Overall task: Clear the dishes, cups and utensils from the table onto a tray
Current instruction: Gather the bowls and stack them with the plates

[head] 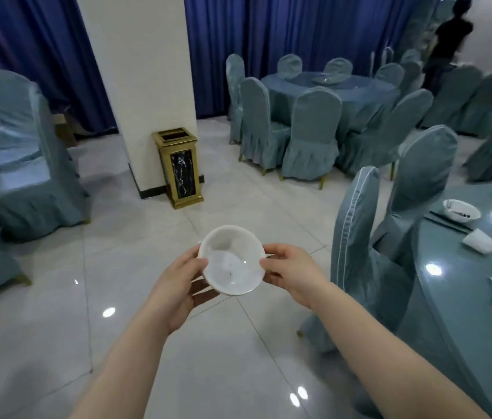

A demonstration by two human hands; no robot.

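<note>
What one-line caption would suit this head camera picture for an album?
Both hands, left and right, hold a white bowl over the tiled floor beside a table with dishes.

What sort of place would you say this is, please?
Probably a banquet hall or restaurant dining room: round clothed tables ringed by covered chairs, used bowls on the near table, blue curtains.
</note>
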